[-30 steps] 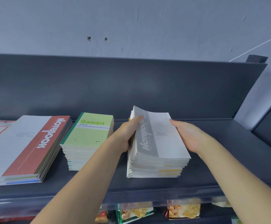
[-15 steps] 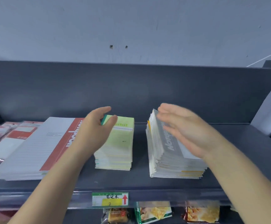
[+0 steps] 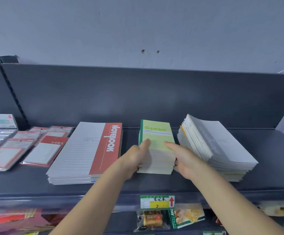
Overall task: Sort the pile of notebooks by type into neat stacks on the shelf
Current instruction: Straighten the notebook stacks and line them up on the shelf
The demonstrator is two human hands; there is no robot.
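**Hazards**

1. The green Gambit stack (image 3: 156,141) is not square: its lower notebooks step out at the near left corner. Side pressure applied only to the upper layers may shear the stack and push the loose lower copies toward the front edge of the shelf (image 3: 154,185).
2. The grey notebook stack (image 3: 222,150) to the right is fanned, with its left edges lifted and splayed. The right forearm passes just beside it, so a sideways correction of the green stack could catch those raised edges and slide the top copies off.
3. The red Notebook stack (image 3: 87,153) lies close on the left (clearance here is larger, and the risk is judged lower).

**Hand state**

- Left hand (image 3: 134,158): partly closed on the left side of the green stack, thumb laid flat on the top cover. The fingers are hidden behind the stack, so how far they wrap under it cannot be told.
- Right hand (image 3: 183,160): partly closed against the right side of the same stack, one digit extended across the top cover, the others curled at the edge.

**Location**

The green stack sits mid-shelf between the red and grey stacks, set back from the front edge, directly above the price label (image 3: 157,201).
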